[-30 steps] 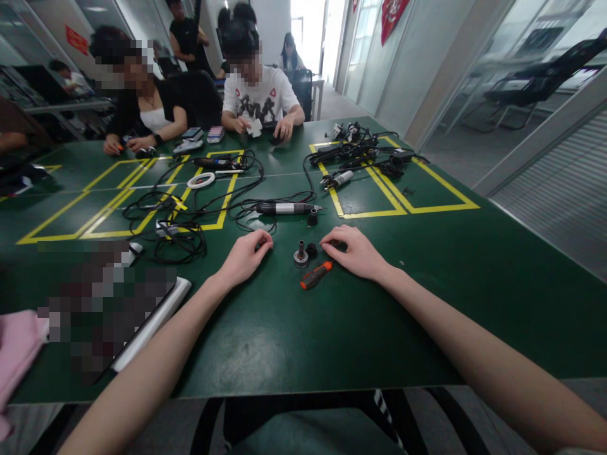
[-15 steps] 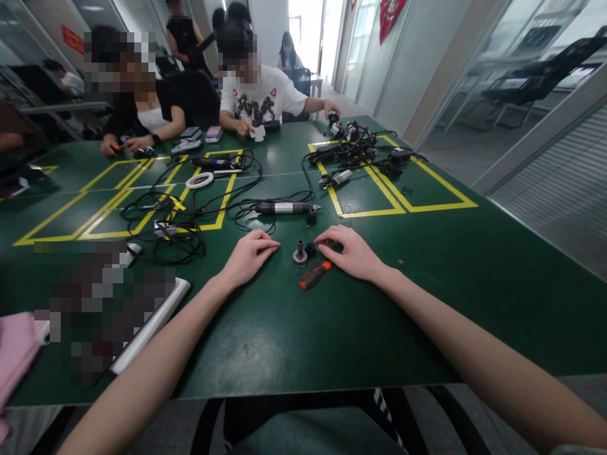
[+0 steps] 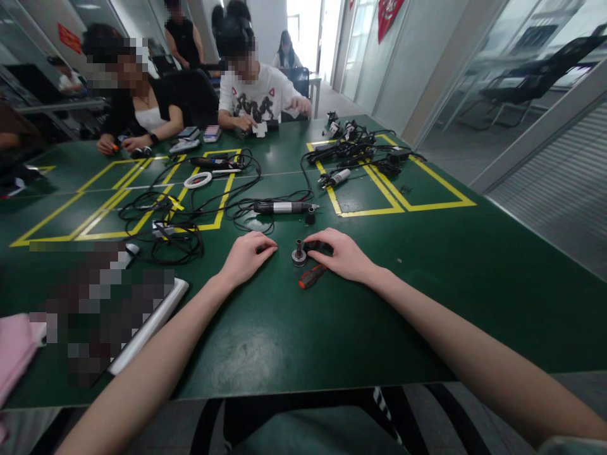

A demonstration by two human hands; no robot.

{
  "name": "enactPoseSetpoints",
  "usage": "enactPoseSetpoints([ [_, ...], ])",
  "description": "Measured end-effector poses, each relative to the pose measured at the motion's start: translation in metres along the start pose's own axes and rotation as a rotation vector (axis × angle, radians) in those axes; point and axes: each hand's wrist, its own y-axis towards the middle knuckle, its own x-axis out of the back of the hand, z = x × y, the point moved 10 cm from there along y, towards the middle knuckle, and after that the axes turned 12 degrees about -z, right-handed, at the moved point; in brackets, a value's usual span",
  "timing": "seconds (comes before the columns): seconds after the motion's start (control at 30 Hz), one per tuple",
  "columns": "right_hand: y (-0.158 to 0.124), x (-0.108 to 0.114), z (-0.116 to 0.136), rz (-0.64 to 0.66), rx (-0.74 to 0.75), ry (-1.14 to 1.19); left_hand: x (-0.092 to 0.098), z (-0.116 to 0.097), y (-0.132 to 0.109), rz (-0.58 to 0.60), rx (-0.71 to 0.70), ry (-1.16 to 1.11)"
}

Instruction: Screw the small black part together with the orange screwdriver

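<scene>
My left hand (image 3: 246,256) rests on the green table (image 3: 284,341), fingers lying fairly flat and pointing right, with nothing in them. My right hand (image 3: 341,254) lies just right of a small metal spindle part (image 3: 298,254) that stands upright. Its thumb and forefinger close round a small black part (image 3: 315,246). An orange-and-black screwdriver (image 3: 310,277) lies under the right hand's near edge. Beyond both hands lies a black-and-silver rotary tool (image 3: 283,207) with its cable, and a small black cap (image 3: 310,218) beside its tip.
Tangled black cables (image 3: 171,221) and a white ring (image 3: 198,180) lie in yellow-taped boxes at the left. More tools and cords (image 3: 355,151) fill the taped box at the right. A white bar (image 3: 152,322) and pink cloth (image 3: 14,347) lie near left. Two people sit across.
My right hand has slid left over the small black part, close to the metal spindle. My left hand's fingers have stretched out to the right. The person in white reached right, then drew back.
</scene>
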Motion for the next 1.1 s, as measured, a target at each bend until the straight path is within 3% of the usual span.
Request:
enactPoseSetpoints([
  [0.3,-0.002,0.005,-0.006,-0.055,-0.056,0.026,-0.009,-0.004,-0.003,0.051,-0.066,0.021],
  [0.67,-0.002,0.010,-0.003,-0.074,-0.083,0.090,-0.003,-0.007,-0.003,0.000,-0.068,0.013],
  [0.93,-0.003,0.012,0.000,-0.076,-0.107,0.148,-0.006,-0.008,-0.003,0.034,-0.100,-0.004],
  [1.1,0.000,0.027,0.008,-0.174,-0.148,0.286,-0.005,-0.006,-0.003,0.037,-0.072,-0.021],
])
